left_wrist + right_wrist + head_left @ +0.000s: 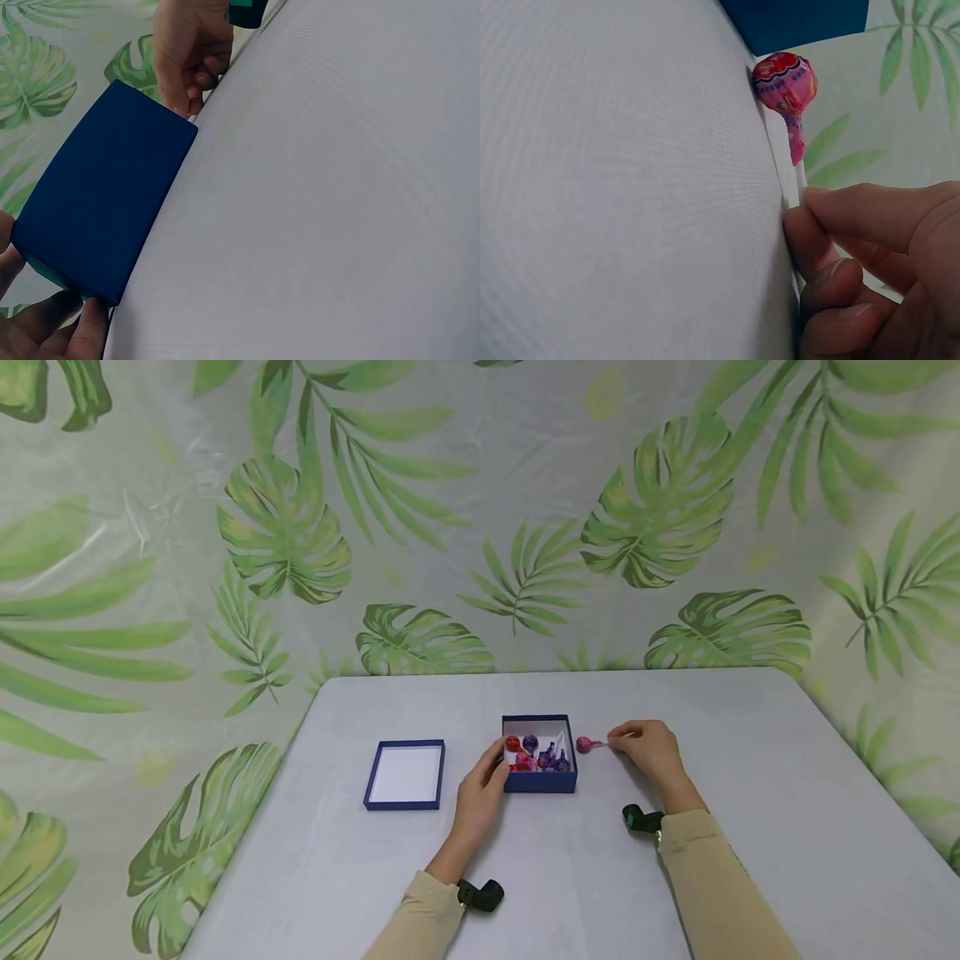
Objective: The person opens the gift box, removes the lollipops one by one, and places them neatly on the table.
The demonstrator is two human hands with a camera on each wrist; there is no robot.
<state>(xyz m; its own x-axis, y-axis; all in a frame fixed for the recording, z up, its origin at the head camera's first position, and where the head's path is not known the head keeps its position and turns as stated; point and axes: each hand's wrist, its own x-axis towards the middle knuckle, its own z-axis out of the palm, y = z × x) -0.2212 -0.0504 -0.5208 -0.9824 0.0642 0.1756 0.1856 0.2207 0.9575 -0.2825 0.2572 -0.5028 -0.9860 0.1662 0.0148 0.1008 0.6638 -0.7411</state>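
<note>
A blue box (540,782) with a white inside stands on the table, holding several lollipops (545,760) in red, pink and purple wrappers. My left hand (480,797) grips the box at its left side, near the front corner; in the left wrist view its fingers (86,330) bend against that end. Just right of the box, my right hand (652,756) pinches the white stick of a pink and red lollipop (786,84) between thumb and index finger. That lollipop's head points toward the box, low by the tabletop.
To the left of the box lies a blue-rimmed lid (406,773), its white inside facing up. All this is on a table with a white cover (315,877). Behind it hangs a leaf-patterned curtain (525,485).
</note>
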